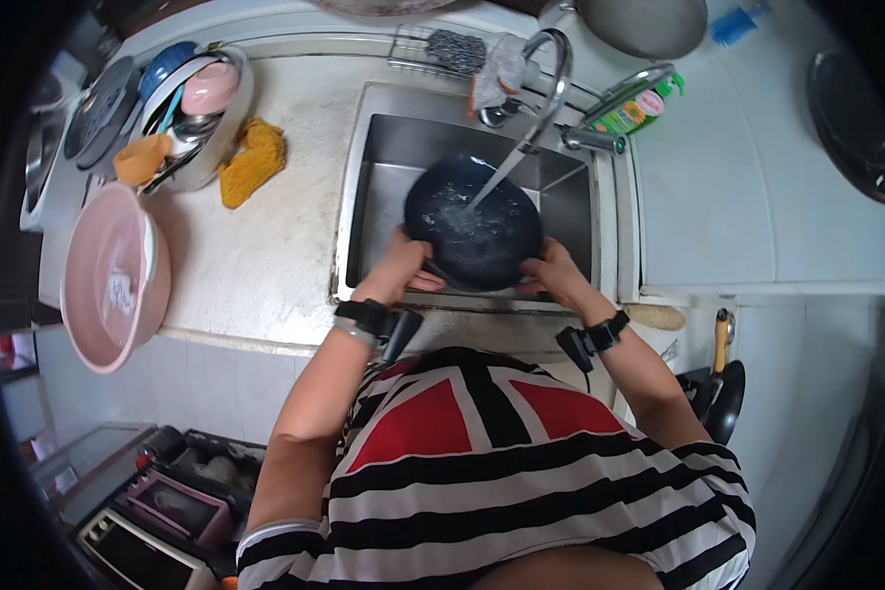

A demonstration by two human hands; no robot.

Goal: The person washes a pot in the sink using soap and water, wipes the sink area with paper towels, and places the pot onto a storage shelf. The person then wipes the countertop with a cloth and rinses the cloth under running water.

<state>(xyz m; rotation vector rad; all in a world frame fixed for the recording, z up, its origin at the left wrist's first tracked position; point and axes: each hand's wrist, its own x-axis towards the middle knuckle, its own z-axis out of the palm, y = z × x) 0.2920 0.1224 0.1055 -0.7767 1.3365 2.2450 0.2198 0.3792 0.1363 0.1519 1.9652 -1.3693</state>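
Over the steel sink (pixel 388 146), a dark round pan or bowl (pixel 474 231) is held under the faucet (pixel 561 74). Water streams from the spout into it and ripples inside. My left hand (pixel 405 265) grips its lower left rim, with fingers partly under the edge. On the lower right rim, my right hand (pixel 553 272) is closed round the edge. The undersides of the dark vessel and some of my fingertips are hidden.
Left of the sink lie a yellow cloth (pixel 253 163), a full dish basket (pixel 238 108) and a pink basin (pixel 157 285). Behind the sink are a wire rack with scrubbers (pixel 454 51) and a green soap bottle (pixel 631 115). A grey pan (pixel 644 25) sits at the back right.
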